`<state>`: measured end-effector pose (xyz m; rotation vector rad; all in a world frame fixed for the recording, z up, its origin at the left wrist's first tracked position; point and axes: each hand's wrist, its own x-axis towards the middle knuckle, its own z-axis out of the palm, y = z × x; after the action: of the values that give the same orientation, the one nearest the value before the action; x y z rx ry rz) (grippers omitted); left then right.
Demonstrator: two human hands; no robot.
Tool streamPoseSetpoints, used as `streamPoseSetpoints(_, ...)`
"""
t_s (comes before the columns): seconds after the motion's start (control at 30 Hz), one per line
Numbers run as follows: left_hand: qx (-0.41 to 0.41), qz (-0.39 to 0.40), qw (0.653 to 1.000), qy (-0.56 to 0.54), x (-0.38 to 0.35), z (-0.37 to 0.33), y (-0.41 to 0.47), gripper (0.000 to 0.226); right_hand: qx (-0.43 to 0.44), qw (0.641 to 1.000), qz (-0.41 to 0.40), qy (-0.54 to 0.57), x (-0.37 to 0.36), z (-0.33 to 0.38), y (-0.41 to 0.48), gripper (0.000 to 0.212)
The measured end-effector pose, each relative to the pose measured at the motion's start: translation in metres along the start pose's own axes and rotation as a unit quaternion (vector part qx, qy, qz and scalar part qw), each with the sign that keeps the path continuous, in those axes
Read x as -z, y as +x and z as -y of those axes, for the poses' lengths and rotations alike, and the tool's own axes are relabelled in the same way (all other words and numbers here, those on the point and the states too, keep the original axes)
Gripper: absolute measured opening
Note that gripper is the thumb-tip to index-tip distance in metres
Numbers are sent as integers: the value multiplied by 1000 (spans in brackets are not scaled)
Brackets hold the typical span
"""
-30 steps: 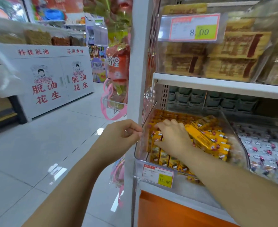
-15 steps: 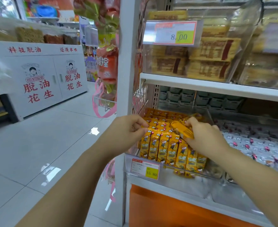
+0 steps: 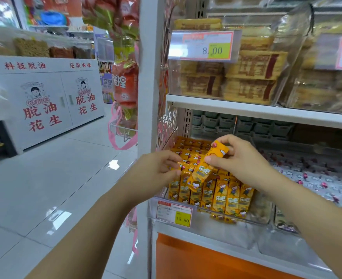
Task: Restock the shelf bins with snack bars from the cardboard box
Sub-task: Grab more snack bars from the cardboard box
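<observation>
Snack bar point(image 3: 204, 168): orange wrapper, tilted over the clear bin point(image 3: 206, 217), top end pinched in right hand point(image 3: 240, 160); angled, likely for slotting into a gap.
Left hand point(image 3: 158, 172): fingers curled at the bin's left edge; gripping a wrapper or the wall, cannot tell; probably steadying.
Stocked bars point(image 3: 226, 196): upright along the front, faces outward for shoppers.
Cardboard box: out of sight.
Head view, surroundings: white shelf point(image 3: 266, 111) above, glossy tiled floor point(image 3: 65, 178), white cabinet point(image 3: 45, 101) across the aisle.
</observation>
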<state>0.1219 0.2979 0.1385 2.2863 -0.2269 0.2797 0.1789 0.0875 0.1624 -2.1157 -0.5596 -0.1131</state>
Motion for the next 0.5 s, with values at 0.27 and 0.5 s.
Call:
streamPoseSetpoints(0.27, 13, 79, 996, 36, -41, -12, 30, 31, -7, 985, 14, -173, 66, -20, -18, 29)
streamPoseSetpoints(0.5, -19, 86, 972, 220, -81, -16, 60, 49, -1, 974, 32, -226, 61, -41, -30, 28)
